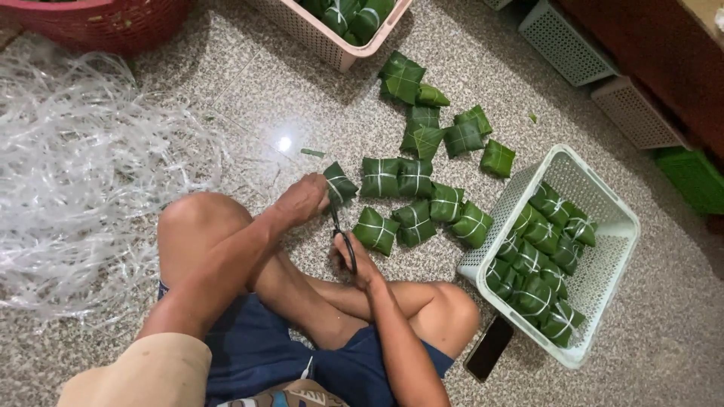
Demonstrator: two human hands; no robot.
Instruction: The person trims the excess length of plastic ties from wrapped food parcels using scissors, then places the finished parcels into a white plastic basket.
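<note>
Speckled floor (249, 98): left hand (302, 197) grips a soft leaf parcel (341, 183) by its middle; below, right hand (354, 260) closes on scissors (343, 237).

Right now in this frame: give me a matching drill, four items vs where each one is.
Items:
1. scissors
2. white basket
3. phone
4. plastic string pile

Places:
A. heaped on the floor at the person's left
B. on the floor beside the right knee, next to the basket
C. in the right hand, blades at the leaf parcel held by the left hand
D. tilted at the person's right, filled with tied leaf parcels

Pairs: 1-C, 2-D, 3-B, 4-A
</note>
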